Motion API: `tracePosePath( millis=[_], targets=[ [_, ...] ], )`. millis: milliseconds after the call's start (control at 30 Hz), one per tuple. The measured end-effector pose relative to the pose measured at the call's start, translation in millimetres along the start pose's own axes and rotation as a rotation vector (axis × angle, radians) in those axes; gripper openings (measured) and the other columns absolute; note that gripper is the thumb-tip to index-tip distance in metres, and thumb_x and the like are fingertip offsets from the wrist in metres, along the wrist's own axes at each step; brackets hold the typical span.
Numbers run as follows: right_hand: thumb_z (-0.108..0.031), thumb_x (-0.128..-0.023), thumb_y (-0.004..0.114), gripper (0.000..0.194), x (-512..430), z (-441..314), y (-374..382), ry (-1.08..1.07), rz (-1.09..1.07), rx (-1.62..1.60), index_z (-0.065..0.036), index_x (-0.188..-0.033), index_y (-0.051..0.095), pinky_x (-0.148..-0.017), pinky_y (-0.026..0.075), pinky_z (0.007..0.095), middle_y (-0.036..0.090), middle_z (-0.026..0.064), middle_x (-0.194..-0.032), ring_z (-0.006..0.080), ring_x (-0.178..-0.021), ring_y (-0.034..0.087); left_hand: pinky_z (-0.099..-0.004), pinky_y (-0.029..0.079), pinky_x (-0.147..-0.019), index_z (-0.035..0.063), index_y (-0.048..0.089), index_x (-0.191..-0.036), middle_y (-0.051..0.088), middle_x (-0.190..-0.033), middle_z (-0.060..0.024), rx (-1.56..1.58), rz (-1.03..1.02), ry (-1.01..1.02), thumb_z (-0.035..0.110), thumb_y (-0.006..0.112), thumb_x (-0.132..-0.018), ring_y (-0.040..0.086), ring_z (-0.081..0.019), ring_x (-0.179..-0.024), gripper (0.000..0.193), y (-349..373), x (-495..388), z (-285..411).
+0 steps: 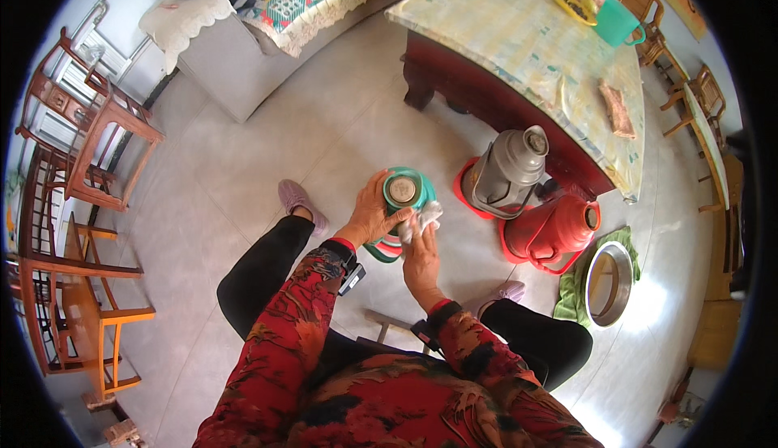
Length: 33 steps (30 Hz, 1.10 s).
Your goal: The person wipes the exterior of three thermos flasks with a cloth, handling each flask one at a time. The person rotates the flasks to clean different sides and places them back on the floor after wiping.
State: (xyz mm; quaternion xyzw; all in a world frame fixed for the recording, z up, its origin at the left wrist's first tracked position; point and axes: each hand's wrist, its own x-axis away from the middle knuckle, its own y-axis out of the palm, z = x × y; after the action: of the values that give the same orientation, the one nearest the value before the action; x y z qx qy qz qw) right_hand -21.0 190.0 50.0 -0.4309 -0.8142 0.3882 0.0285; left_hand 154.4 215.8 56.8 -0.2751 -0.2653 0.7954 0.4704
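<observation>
A green thermos flask (429, 184) with a cork stopper (402, 189) in its mouth stands between my knees. My left hand (369, 212) grips its upper left side, the thumb near the rim. My right hand (422, 259) presses a crumpled white cloth (425, 219) against its near right side. Part of the flask's lower body and handle is hidden by my hands. To the right stand a grey thermos flask (509, 165) and a red thermos flask (550, 229), both with stoppers in.
A metal basin (628, 284) sits on a green cloth (570, 295) on the floor at right. Beyond the flasks is a table (498, 34) with a teal mug (612, 21) and a yellow dish (565, 7). Wooden chairs (112, 138) line the left side; a small stool (389, 321) is beneath me.
</observation>
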Motion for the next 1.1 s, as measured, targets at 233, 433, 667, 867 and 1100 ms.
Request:
tracePosePath(
  millis=[233, 433, 667, 867, 1100],
  targets=[
    [-0.009, -0.090, 0.057, 0.036, 11.9, 7.5, -33.6, 0.007, -0.282, -0.137, -0.009, -0.125, 0.057, -0.100, 0.044, 0.0410, 0.053, 0.0183, -0.130, 0.0345, -0.124, 0.049, -0.0410, 0.041, -0.100, 0.0000, 0.041, -0.135, 0.049, -0.131, -0.0245, 0.067, 0.048, -0.028, 0.048, 0.061, -0.088, 0.048, -0.0361, -0.122, 0.070, -20.1, 23.4, -1.4],
    [-0.034, -0.098, 0.047, 0.045, -1.8, -9.3, -57.0, 0.926, -0.653, -1.626, -0.003, -0.131, 0.049, -0.101, 0.043, 0.0428, 0.055, 0.0147, -0.129, 0.0288, -0.115, 0.056, -0.0289, 0.051, -0.080, -0.0045, 0.054, -0.116, 0.067, -0.097, -0.0117, 0.559, 0.133, -0.447, 0.032, 0.062, -0.092, 0.064, -0.0146, -0.092, 0.045, -59.3, 85.9, -12.9],
    [-0.038, -0.097, 0.043, 0.052, -15.1, -49.7, -42.9, 0.908, -0.732, -1.754, -0.005, -0.137, 0.043, -0.107, 0.039, 0.0432, 0.052, 0.0144, -0.134, 0.0297, -0.122, 0.051, -0.0367, 0.054, -0.081, 0.0077, 0.053, -0.116, 0.056, -0.119, -0.0052, 1.288, 0.123, -0.755, 0.036, 0.060, -0.091, 0.059, -0.0218, -0.104, 0.038, -98.0, 133.6, 35.5],
    [-0.037, -0.099, 0.041, 0.051, -20.8, -73.5, -41.0, 0.857, -0.838, -1.573, -0.005, -0.138, 0.042, -0.107, 0.038, 0.0433, 0.051, 0.0135, -0.136, 0.0296, -0.123, 0.050, -0.0309, 0.054, -0.074, 0.0085, 0.058, -0.107, 0.062, -0.100, -0.0011, 1.446, 0.168, -0.561, 0.023, 0.061, -0.092, 0.061, -0.0133, -0.090, 0.021, -67.6, 133.7, 53.4],
    [-0.034, -0.100, 0.040, 0.048, -25.1, -60.8, -55.5, 0.895, -0.726, -1.404, -0.004, -0.138, 0.042, -0.106, 0.040, 0.0415, 0.053, 0.0113, -0.134, 0.0267, -0.121, 0.052, -0.0234, 0.041, -0.061, 0.0024, 0.059, -0.091, 0.054, -0.076, 0.0039, 1.031, 0.522, -0.435, 0.016, 0.061, -0.092, 0.050, -0.0063, -0.068, 0.014, -79.5, 133.6, 23.4]
  ],
)
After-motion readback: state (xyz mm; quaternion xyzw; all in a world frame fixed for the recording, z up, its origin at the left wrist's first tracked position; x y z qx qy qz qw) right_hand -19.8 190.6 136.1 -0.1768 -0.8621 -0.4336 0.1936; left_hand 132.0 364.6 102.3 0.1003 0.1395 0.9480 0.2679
